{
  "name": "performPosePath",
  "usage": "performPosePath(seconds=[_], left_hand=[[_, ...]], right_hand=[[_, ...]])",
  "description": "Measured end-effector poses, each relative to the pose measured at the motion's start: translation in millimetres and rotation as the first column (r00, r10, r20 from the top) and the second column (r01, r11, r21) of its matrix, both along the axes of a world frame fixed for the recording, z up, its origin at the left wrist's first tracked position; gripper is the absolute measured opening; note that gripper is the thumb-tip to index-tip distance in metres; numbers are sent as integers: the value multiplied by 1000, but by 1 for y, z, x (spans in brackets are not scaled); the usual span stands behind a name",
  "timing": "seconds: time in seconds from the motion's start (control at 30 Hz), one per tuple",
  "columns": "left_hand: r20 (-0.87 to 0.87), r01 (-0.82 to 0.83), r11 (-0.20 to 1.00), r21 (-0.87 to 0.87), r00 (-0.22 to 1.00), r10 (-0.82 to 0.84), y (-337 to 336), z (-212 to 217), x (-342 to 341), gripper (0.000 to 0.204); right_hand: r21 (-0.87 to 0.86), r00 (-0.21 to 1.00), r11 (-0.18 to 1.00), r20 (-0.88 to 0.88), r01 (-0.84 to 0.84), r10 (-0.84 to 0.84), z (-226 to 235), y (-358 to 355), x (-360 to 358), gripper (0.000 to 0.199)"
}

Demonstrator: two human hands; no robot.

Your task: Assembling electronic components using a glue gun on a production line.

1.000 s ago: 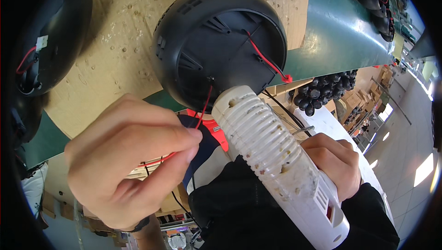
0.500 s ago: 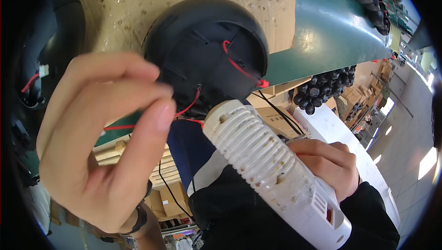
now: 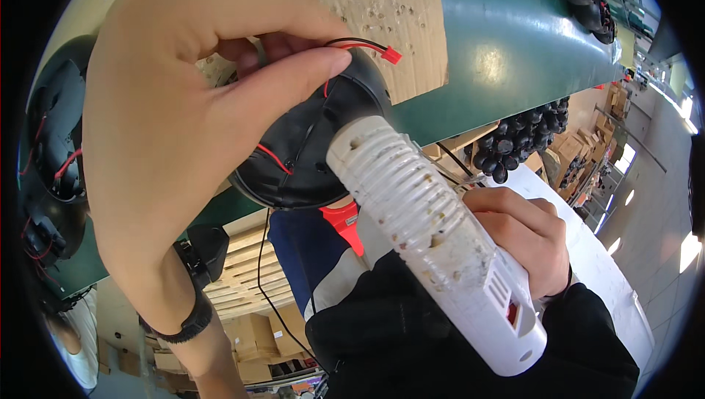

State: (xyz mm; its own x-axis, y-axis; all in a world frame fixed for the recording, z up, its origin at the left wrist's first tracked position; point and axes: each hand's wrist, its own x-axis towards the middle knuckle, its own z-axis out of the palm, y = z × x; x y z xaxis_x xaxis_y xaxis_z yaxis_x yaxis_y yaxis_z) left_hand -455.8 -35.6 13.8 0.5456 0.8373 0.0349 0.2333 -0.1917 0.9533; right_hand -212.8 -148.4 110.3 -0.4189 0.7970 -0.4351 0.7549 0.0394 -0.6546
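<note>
The left hand (image 3: 161, 98) has its grip closed in a pinch, thumb against index finger, on a wire pair (image 3: 360, 42), 1 strand black and 1 red; the strands emerge just beyond the fingertips, and at their end a red connector (image 3: 391, 55) hangs free in the air to the right of that grip; the right hand (image 3: 520, 237) has its grip folded against the right side of a white ribbed tool (image 3: 433, 245), holding it, with some of its fingers hidden; the black housing (image 3: 316, 156) lies below and partly behind the left hand, at the edge of the green table (image 3: 499, 39), beside a cardboard sheet (image 3: 418, 68); whether it touches the tool's tip cannot be told.

A red item (image 3: 342, 224) below the housing bears a pale label, its writing too small to read.

The wire pair bows gently, its long axis running left to right, the connector pointing right and slightly down; the tool's long axis runs diagonally, the ribbed end at upper left toward the housing's lower right rim, the smooth vented end at lower right; the housing's hollow side faces the camera, and a 2nd red wire (image 3: 275, 158) curves out of it toward the left hand.
</note>
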Motion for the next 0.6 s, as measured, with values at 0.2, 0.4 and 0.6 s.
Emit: performPosePath(seconds=[0.2, 0.4, 0.6], left_hand=[[73, -153, 988, 3, 986, 152, -5, -3, -3, 11], [61, -179, 983, -51, 981, 182, -7, -4, -5, 12], [-205, -52, 996, -67, 978, 38, 1, -2, -8, 12]], right_hand=[[36, 997, 998, 41, -60, 59, -4, 4, -8, 29], [37, 998, 998, 36, -47, 45, -2, 2, -10, 27], [5, 999, 999, 12, -38, 37, -6, -1, -6, 27]])
